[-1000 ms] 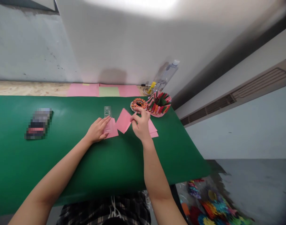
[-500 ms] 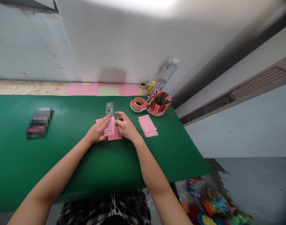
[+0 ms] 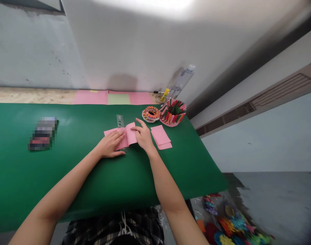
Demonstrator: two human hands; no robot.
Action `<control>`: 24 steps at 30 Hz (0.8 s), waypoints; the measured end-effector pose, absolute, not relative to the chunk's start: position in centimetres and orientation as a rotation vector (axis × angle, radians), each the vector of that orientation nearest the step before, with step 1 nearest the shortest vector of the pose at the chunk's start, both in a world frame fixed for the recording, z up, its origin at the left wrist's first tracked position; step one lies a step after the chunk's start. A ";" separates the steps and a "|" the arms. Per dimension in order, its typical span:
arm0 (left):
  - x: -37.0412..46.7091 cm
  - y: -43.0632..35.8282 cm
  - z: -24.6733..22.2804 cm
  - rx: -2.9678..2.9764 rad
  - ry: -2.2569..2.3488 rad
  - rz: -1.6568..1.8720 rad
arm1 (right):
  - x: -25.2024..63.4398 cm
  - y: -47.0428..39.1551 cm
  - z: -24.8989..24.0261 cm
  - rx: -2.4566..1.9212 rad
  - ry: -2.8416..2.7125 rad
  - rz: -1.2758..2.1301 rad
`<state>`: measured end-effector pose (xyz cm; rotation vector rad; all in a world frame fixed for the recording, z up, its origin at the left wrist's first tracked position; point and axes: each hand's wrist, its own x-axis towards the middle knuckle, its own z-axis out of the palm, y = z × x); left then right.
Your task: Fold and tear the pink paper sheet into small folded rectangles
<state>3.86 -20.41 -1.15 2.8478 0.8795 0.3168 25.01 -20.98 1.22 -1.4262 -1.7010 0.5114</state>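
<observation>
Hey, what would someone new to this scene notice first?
Probably the broad green table, where the left hand lies on pink paper over a clear ruler and the right hand touches the paper's raised right side. Next, likely, the striped ring and many-coloured basket near the table's far right corner. The bright pile on the floor at lower right also stands out.

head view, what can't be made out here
In the head view:
- clear ruler: middle hidden by pink paper and left hand
- pixelated object, left: details lost to the pixel blocks
- colourful heap, floor: blurred, cut off by bottom edge
</observation>
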 end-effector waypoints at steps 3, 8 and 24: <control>3.8 -20.4 -0.9 2.843 0.851 0.309 | 25.2 -21.0 1.4 -1.455 -1.680 0.514; 3.8 -20.1 -1.2 2.832 0.784 0.376 | 25.2 -21.4 1.4 -1.534 -1.681 0.470; 4.2 -19.9 -1.1 2.757 0.785 0.409 | 24.3 -22.5 1.9 -1.674 -1.910 0.271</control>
